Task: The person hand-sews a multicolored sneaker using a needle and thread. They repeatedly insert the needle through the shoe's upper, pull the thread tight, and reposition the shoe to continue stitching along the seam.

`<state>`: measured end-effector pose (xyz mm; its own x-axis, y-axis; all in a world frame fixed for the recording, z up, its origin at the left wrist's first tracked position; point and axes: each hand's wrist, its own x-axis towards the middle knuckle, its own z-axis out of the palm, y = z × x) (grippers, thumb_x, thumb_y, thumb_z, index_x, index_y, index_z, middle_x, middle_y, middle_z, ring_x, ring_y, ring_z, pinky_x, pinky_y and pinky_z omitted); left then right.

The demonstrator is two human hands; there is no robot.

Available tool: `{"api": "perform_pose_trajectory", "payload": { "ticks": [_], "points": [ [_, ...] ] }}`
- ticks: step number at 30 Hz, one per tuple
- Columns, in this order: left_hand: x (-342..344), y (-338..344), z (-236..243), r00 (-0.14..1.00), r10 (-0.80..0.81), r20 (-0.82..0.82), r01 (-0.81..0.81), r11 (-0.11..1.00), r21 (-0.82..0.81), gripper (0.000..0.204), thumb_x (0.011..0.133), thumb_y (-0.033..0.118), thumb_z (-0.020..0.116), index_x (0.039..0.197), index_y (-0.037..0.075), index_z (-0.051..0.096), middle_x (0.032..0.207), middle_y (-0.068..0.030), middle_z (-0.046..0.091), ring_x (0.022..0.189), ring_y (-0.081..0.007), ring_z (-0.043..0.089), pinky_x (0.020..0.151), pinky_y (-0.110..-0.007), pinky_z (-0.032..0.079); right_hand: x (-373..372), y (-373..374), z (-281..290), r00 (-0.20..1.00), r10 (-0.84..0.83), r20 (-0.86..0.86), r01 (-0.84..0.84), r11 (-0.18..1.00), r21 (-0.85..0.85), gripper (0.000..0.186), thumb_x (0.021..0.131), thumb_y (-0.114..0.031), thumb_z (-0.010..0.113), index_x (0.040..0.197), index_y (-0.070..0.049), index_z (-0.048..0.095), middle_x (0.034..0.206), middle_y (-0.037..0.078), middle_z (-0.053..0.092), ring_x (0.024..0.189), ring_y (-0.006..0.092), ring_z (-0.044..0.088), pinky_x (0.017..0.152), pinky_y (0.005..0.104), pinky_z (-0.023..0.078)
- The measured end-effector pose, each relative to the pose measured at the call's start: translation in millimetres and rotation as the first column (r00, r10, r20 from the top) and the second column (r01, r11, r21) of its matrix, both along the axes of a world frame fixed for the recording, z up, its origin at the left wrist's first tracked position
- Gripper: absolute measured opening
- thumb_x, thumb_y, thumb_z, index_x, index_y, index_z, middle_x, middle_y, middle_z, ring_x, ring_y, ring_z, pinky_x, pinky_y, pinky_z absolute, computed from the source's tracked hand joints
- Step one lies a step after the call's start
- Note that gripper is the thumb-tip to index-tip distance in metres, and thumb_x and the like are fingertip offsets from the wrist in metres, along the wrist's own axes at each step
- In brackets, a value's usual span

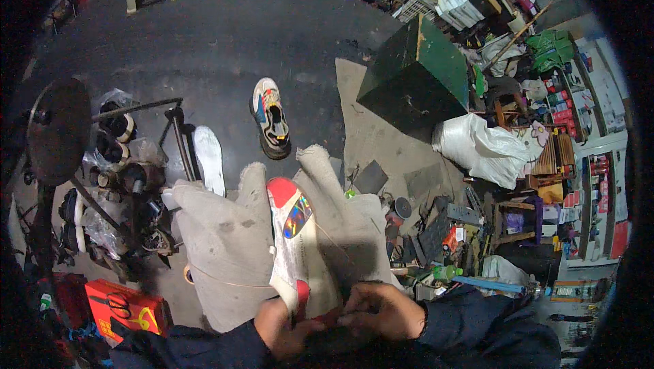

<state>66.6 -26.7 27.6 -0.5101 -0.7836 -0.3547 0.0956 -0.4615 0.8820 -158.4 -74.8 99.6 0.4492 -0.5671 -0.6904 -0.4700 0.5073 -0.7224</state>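
A: Stage reached?
B: Partway, I judged. Dark floor ahead, grey cloth over the knees. Pale shoe lay on the cloth, red toe pointing away, heel at the hands. Multicoloured shoe stood apart on the floor, with a white insole to its left.
A: Hands?
B: Left hand: fingers closed on the heel end. Right hand: fingers bent inward just beside; couldn't tell what they pinched, if anything.
A: Outstanding?
B: Thin thread ran loose over the cloth; pale shoe seemed unfinished.
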Motion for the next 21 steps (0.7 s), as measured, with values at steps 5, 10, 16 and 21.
{"api": "perform_pose_trajectory", "payload": {
  "ticks": [5,10,16,21],
  "points": [
    [-3,4,-1,0.981,0.131,0.145,-0.104,0.978,-0.178,0.046,0.087,0.005,0.072,0.128,-0.005,0.053,0.117,-0.0155,0.067,0.112,-0.0265,0.065,0.095,-0.039,0.052,5,-4,3,0.992,0.012,-0.122,-0.003,0.997,0.075,0.017,0.089,-0.011,0.075,0.091,-0.002,0.060,0.078,0.004,0.068,0.070,0.0103,0.063,0.062,0.0269,0.049],
    [-18,5,-11,0.945,0.310,-0.101,-0.309,0.951,0.027,0.051,0.078,0.007,0.077,0.124,0.001,0.059,0.103,-0.0180,0.070,0.095,-0.0359,0.069,0.086,-0.042,0.053,1,-5,5,0.987,0.084,-0.137,-0.107,0.980,-0.169,0.014,0.088,-0.008,0.074,0.090,-0.004,0.060,0.077,0.005,0.068,0.071,0.0103,0.066,0.062,0.0275,0.050],
    [-9,7,-1,0.988,0.123,0.098,-0.096,0.965,-0.242,0.035,0.077,0.007,0.079,0.110,0.005,0.067,0.099,-0.0181,0.070,0.092,-0.0360,0.068,0.081,-0.038,0.054,-18,-3,1,0.970,0.192,-0.148,-0.228,0.930,-0.287,0.015,0.081,-0.004,0.075,0.091,-0.004,0.064,0.086,0.013,0.066,0.079,0.0262,0.068,0.072,0.0327,0.053],
    [-4,14,25,0.996,0.074,0.051,-0.083,0.977,0.194,0.026,0.088,0.013,0.075,0.109,0.000,0.066,0.092,-0.0030,0.069,0.084,-0.0084,0.060,0.075,-0.028,0.051,-29,12,3,0.997,0.035,-0.062,-0.045,0.986,-0.160,0.015,0.086,-0.002,0.073,0.089,-0.003,0.058,0.074,0.004,0.064,0.067,0.0114,0.063,0.060,0.0257,0.048]
  ]
}}
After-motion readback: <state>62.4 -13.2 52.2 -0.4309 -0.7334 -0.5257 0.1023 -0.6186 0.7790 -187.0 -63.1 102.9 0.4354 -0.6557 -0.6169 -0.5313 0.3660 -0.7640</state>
